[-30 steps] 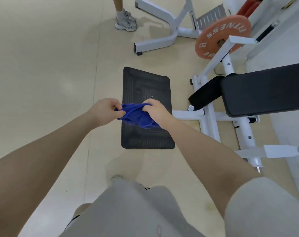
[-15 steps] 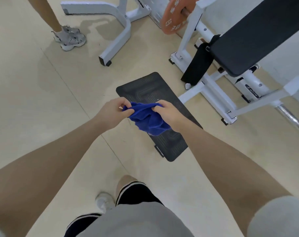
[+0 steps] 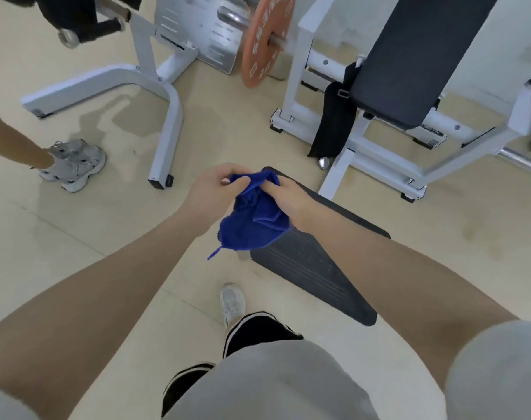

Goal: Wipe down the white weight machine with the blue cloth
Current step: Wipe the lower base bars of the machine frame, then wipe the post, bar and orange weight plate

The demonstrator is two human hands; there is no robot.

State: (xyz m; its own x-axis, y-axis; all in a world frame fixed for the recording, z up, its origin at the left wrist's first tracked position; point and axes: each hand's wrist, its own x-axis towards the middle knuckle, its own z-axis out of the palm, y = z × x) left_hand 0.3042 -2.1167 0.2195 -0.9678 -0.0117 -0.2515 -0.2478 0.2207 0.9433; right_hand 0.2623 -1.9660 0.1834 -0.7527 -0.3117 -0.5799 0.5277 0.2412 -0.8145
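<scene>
- Blue cloth: bunched, held in mid-air btwn both hands, above the near corner of a black floor mat; most of it hangs in a loose fold below the hands, w/ a thin loop or thread dangling at the lower left edge.
- Left hand: fingers curled, pinching the cloth's upper left edge.
- Right hand: fingers curled round the cloth's upper right part; fingertips hidden in the fabric.
- White weight machine: white frame w/ a dark padded bench and an orange weight plate on a bar; stands beyond the mat, well apart from the cloth. No contact btwn cloth and frame.
- Second white frame: to the left, a curved leg resting on the floor; which of the two is meant first can't be told.
- Bystander's shoe: far left, near that curved leg; clear of the hands.
- Step in hand (judged): prep, i.e. gathering or refolding the cloth into a wiping pad; wiping not yet begun.
- Next move (judged): calls for a firm one-hand grip on a flat pad of cloth, a step or reach fwd over the mat, then pressing the cloth to a white tube, prob. the nearest upright or floor rail.
- Caution: the dangling loop may snag on bolts or brackets.
</scene>
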